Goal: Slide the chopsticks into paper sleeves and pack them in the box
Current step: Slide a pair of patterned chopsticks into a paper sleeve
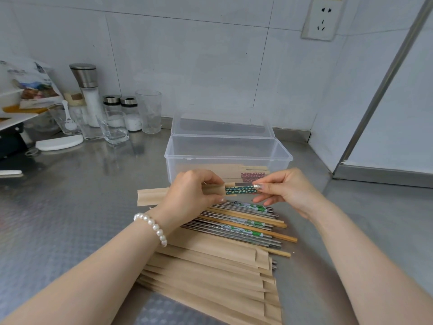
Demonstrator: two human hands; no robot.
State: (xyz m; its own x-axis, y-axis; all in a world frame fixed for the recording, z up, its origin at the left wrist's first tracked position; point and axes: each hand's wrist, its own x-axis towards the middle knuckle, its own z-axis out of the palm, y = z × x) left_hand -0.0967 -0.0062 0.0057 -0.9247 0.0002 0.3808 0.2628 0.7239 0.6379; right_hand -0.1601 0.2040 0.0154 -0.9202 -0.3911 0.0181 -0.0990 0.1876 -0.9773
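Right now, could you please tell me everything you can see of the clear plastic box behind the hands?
The clear plastic box is rectangular and see-through, with a flared rim. It stands upright and open on the steel counter, its hinged lid tipped back toward the tiled wall. Inside, on the bottom, lie a few chopsticks in brown paper sleeves, patterned red ends showing at the right. Whether the hands just in front touch it cannot be told.
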